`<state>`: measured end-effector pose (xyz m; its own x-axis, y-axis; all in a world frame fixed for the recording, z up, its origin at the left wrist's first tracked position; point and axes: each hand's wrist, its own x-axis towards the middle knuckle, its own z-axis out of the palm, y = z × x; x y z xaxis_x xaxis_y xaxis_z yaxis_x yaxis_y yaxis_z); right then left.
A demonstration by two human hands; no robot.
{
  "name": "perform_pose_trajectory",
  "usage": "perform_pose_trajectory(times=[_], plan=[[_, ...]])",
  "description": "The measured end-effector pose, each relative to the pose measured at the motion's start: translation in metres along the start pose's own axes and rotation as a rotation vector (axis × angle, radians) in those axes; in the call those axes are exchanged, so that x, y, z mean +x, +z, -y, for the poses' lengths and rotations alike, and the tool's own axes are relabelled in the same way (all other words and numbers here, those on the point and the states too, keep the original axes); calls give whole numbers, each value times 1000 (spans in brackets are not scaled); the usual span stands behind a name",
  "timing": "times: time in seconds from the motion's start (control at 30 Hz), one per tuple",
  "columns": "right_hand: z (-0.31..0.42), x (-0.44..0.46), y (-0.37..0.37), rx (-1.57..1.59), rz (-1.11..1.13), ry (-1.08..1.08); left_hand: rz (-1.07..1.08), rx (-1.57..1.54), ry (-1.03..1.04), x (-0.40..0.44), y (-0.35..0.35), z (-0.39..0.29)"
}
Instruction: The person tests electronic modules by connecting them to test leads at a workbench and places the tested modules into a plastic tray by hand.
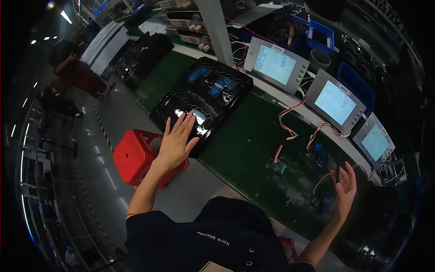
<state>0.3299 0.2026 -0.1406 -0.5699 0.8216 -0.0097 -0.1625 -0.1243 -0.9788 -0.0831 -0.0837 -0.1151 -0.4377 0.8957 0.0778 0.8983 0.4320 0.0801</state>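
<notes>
My left hand [176, 141] is stretched out with its fingers spread at the near end of a black plastic tray [195, 96]. Its fingertips are by a shiny flat piece [198, 117] in the tray; I cannot tell whether they touch it. Bluish boards [223, 86] lie in the tray's far pockets. At the right, my right hand [346, 192] has its fingers closed around a thin black stick-like tool [337, 173], whose exact kind is unclear. Near it on the green bench mat [244, 136] are a small green circuit board [279, 167] and a blue board [321, 156], with wires nearby.
Three grey display meters [336, 102] with lit screens line the bench's back. Behind them stand blue bins [321, 34] and a tape roll [320, 60]. A red stool [131, 154] is beside the bench at left; another person [81, 72] stands farther off.
</notes>
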Motion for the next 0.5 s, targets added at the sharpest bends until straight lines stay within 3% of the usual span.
perform_pose_trajectory(times=[0.33,0.4,0.5], plan=[[-7,-6,37,-95,2,52,26,125,12,15,-6,-3],[-9,-6,35,-112,3,18,-72,174,31,16,-5,-7],[-9,-10,53,-347,-97,-35,-407,-150,51,27,-16,-61]])
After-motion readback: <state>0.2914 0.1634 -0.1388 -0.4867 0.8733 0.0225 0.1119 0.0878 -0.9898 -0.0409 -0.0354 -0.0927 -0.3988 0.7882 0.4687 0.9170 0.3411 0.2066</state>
